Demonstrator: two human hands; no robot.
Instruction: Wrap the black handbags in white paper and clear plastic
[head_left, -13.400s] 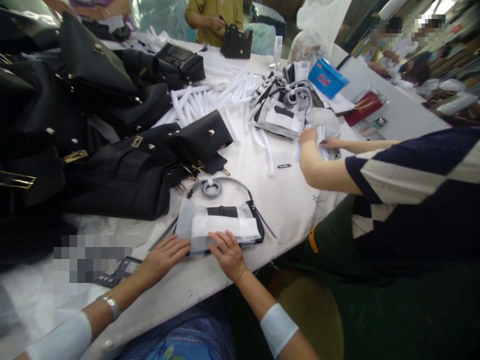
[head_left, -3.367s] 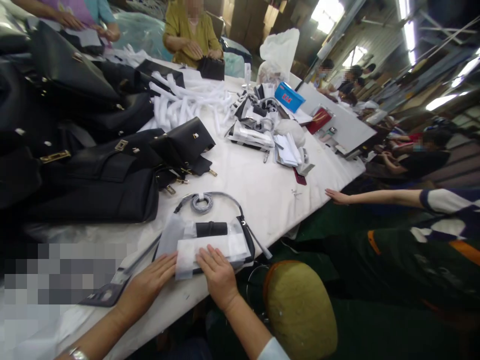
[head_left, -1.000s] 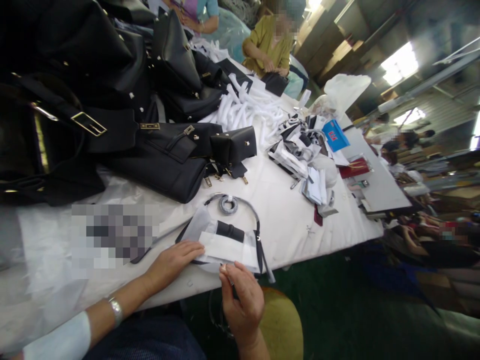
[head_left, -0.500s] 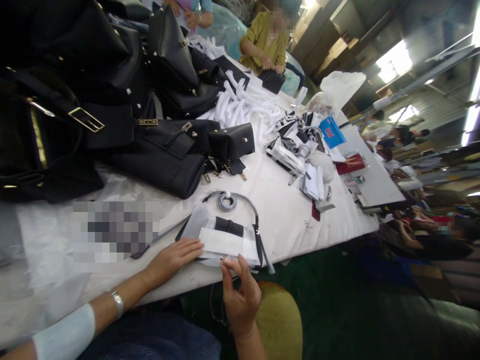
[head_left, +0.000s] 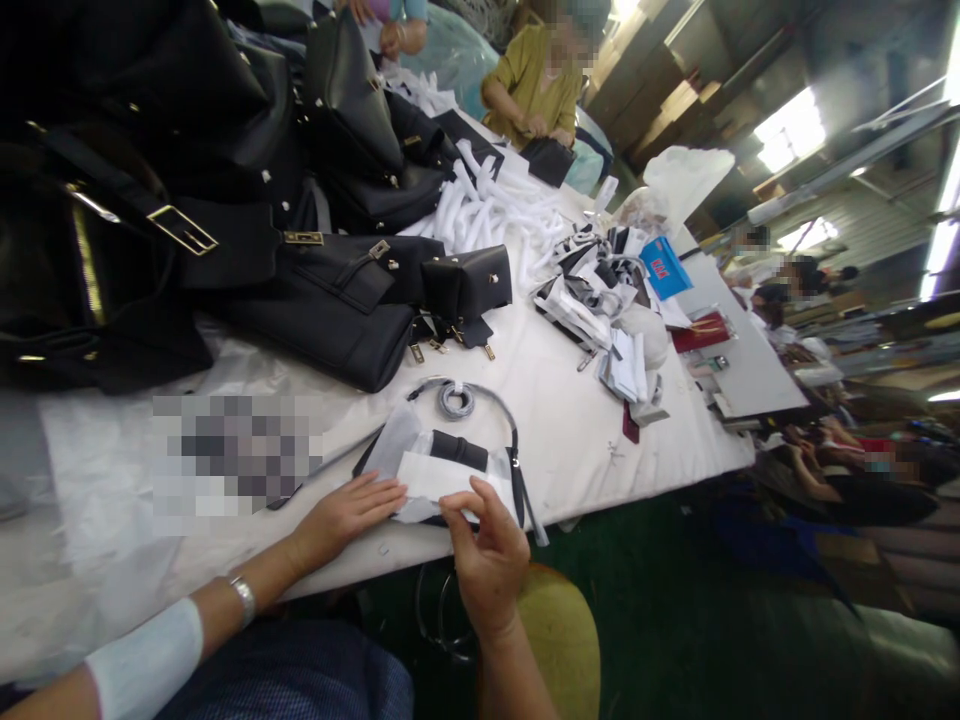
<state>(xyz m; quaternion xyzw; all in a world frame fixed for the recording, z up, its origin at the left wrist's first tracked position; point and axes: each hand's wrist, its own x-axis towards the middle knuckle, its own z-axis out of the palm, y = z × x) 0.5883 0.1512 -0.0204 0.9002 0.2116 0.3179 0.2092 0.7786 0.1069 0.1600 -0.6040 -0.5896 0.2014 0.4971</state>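
A small black bag (head_left: 517,497) lies flat at the table's near edge, partly covered by thin translucent wrapping paper (head_left: 395,445) and a white paper sheet (head_left: 435,482). My left hand (head_left: 367,508) rests open, its fingers stretched flat on the left side of the wrapping. Thumb and forefinger of my right hand (head_left: 491,550) pinch the near edge of the wrapping paper. A black band (head_left: 459,451) crosses the bag above the white sheet. Behind the bag a strap (head_left: 501,408) arcs round, with a grey wrapped coil (head_left: 455,400) inside its curve.
Black handbags (head_left: 300,310) with gold buckles are piled at the left. White stuffing rolls (head_left: 480,205) and a heap of wrapped straps (head_left: 592,280) lie farther back, near a blue packet (head_left: 665,267). Across the table a person in a mustard top (head_left: 517,85) handles a black item.
My right hand has moved slightly up and away from me, bringing the wrapping's near edge over the bag. My left hand stays pressed in place.
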